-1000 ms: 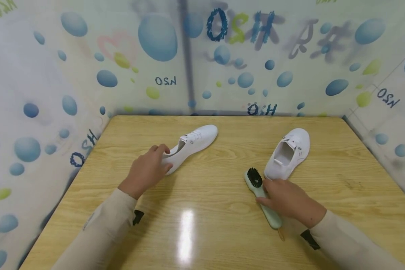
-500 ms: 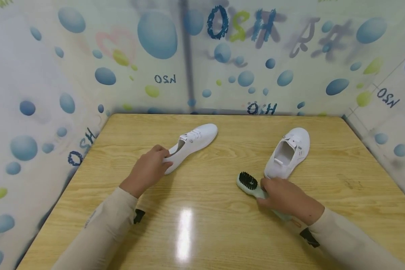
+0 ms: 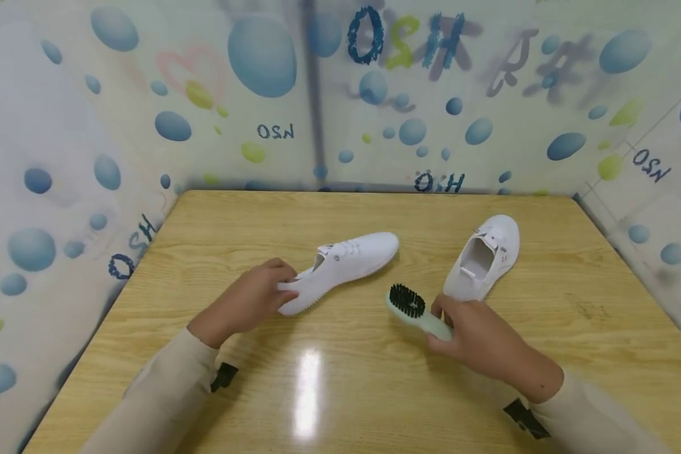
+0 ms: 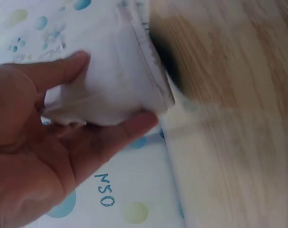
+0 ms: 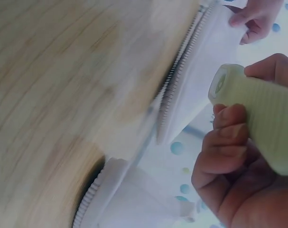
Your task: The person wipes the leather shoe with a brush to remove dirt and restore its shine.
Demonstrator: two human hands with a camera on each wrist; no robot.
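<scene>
My left hand [image 3: 250, 296] grips the heel of a white lace-up shoe [image 3: 352, 261], thumb on one side and fingers at the collar. The toe of this shoe points right and away; in the left wrist view the heel [image 4: 110, 80] fills the space between thumb and fingers. In my right hand [image 3: 482, 334] is a pale green scrub brush [image 3: 431, 325], its black bristles [image 3: 407, 301] facing up and its head toward the left shoe. Fingers curl round the ribbed handle [image 5: 272, 118] in the right wrist view.
A second white shoe [image 3: 482, 258] stands on the wooden table [image 3: 340, 378] just beyond my right hand, toe pointing away. Walls with blue and green dots [image 3: 414, 132] border the table at the back and sides.
The left hand has brought its shoe rightward and nearer to me, the toe now closer to the brush. The right hand has taken up the brush and turned its head leftward, bristles up.
</scene>
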